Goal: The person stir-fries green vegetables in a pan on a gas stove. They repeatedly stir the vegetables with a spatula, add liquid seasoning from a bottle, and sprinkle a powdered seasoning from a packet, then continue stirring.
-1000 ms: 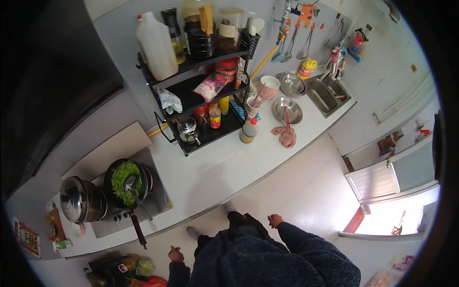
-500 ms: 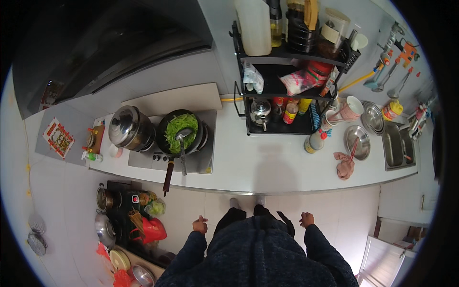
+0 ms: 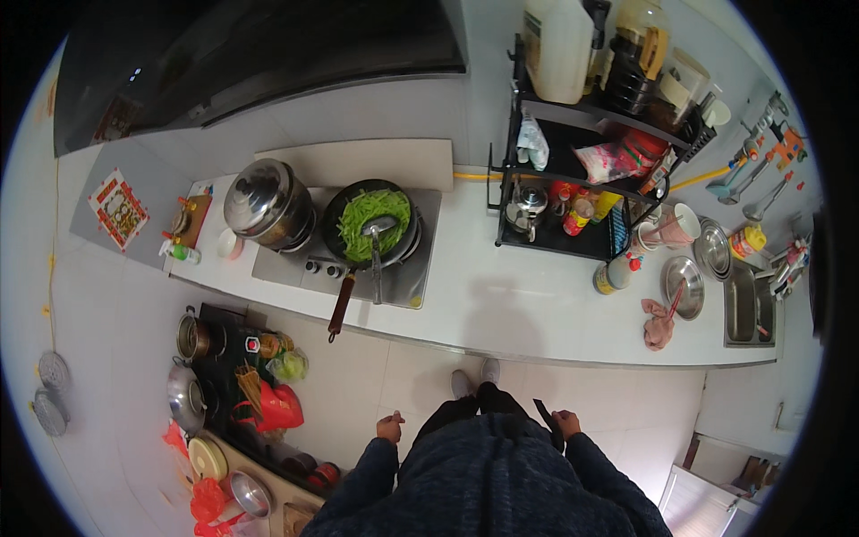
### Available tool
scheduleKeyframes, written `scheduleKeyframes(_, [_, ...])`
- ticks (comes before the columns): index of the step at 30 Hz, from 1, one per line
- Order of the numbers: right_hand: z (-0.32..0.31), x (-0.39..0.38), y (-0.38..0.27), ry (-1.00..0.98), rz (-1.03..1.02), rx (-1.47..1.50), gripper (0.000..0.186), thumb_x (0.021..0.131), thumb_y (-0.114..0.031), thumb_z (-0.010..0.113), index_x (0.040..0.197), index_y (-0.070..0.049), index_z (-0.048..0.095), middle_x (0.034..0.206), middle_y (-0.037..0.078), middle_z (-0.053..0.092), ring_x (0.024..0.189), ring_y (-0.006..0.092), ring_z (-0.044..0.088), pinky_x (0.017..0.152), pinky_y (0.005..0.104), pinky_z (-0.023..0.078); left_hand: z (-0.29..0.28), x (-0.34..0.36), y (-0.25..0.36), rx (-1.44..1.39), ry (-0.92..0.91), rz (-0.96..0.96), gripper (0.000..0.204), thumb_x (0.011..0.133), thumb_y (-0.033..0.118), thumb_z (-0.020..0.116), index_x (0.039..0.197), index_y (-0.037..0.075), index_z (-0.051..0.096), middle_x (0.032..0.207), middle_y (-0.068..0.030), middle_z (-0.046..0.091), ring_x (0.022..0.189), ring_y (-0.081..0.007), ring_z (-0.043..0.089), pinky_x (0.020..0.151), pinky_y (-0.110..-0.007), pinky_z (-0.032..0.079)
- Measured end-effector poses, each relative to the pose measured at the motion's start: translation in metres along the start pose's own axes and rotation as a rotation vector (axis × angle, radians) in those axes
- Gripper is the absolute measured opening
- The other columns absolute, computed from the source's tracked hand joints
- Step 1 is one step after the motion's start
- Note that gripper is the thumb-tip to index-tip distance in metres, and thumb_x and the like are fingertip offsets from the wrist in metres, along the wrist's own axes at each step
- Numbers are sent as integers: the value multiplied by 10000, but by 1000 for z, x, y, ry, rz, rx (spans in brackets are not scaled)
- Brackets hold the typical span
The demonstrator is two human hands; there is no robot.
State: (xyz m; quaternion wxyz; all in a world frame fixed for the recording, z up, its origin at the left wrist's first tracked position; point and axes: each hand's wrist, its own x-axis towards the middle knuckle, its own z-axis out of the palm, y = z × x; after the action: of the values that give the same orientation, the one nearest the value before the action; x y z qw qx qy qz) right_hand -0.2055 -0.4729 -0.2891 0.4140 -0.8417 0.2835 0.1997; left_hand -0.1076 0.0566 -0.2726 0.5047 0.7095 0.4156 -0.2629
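My left hand (image 3: 389, 428) hangs beside my body over the floor, its fingers loosely curled with nothing visible in them. On the other side, my right hand (image 3: 565, 424) is also curled, close to a dark strap (image 3: 548, 422) at my waist; whether it touches the strap is hard to tell. Away from both hands, on the stove, stands a black wok (image 3: 335, 234) full of green vegetable strips (image 3: 365, 213). A metal spatula (image 3: 377, 268) rests in it, handle toward me. A lidded steel pot (image 3: 268, 208) stands left of the wok.
A white counter (image 3: 465, 309) runs across in front of me. On it are a black rack (image 3: 573, 170) of bottles, a steel bowl (image 3: 682, 286), a pink cloth (image 3: 659, 329) and a sink (image 3: 747, 304). Pots and a red bag (image 3: 282, 407) stand on a low shelf at left.
The whole view has shifted and turned slightly, so the stove and rack sit further right. My right hand and the dark strap are now closer together. The wok and spatula stay put.
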Motion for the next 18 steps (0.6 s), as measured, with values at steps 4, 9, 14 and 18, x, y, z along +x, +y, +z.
scheduleKeyframes(4, [-8, -23, -9, -87, 275, 88, 400, 968, -357, 655, 1059, 26, 723, 787, 171, 749, 681, 251, 731, 683, 393, 589, 4, 16, -12, -300, -55, -123, 360, 941, 316, 721, 744, 37, 604, 592, -49, 564, 437, -168, 477, 422, -361, 382])
scheduleKeyframes(9, [-7, -49, 0, -7, 147, 60, 277, 984, -226, 601, 1081, 10, 708, 850, 205, 751, 777, 312, 749, 732, 425, 588, -5, 30, -43, 28, 39, 152, 186, 789, 118, 787, 741, 45, 623, 603, -51, 578, 512, -183, 528, 467, -362, 428])
scheduleKeyframes(14, [-4, -58, 39, 142, 109, -175, 252, 936, -61, 539, 1124, -20, 701, 1053, 270, 718, 1017, 414, 704, 875, 467, 568, -16, 33, -65, 124, 153, 300, 268, 677, 10, 780, 622, 100, 534, 574, -10, 517, 483, -166, 490, 448, -381, 401])
scheduleKeyframes(18, [-20, -51, 50, 26, 45, -278, 167, 863, -22, 570, 947, -22, 714, 987, 221, 721, 945, 427, 702, 854, 491, 567, -15, 26, -68, 54, 44, 200, 301, 699, -28, 765, 638, 103, 501, 567, -2, 478, 475, -148, 457, 434, -363, 389])
